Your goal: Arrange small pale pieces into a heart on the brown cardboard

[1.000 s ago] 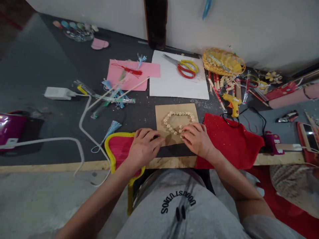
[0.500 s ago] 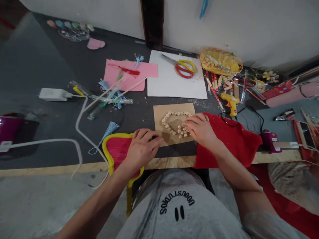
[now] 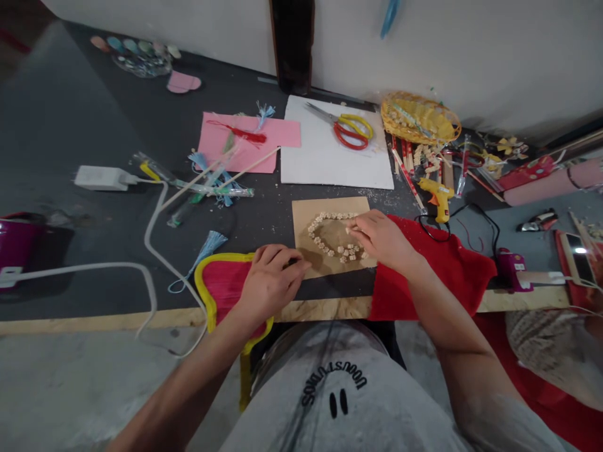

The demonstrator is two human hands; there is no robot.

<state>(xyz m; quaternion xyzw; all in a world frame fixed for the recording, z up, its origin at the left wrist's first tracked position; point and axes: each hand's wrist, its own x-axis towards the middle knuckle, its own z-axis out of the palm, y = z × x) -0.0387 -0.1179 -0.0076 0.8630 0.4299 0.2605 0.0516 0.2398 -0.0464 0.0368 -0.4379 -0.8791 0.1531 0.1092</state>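
Observation:
A brown card [image 3: 306, 210] lies before me, with a ring of small pale flower-shaped pieces [image 3: 325, 245] on it and a cluster of loose ones [image 3: 347, 253] at the lower right. Over the ring's right side, my right hand [image 3: 379, 238] pinches one small pale piece [image 3: 349, 230], mostly covered by the fingertips. My left hand [image 3: 276, 276] rests at the card's lower left corner, fingers loosely bent and thumb apart, nothing visible in it. Beneath that hand lies a red piece with yellow edging [image 3: 221, 282]. Red cloth [image 3: 433, 270] lies under my right forearm.
Scissors [image 3: 351, 129] lie on a white board [image 3: 330, 166] behind the card. A yellow glue gun [image 3: 440, 198], wooden sticks and a wicker basket [image 3: 419, 119] are at the right. Pink paper [image 3: 259, 160], tassels [image 3: 210, 245] and a white cable [image 3: 151, 226] lie left.
My right hand has shifted slightly up and off the loose cluster, uncovering more of it. The left hand has stayed in place; the whole view has shifted a little.

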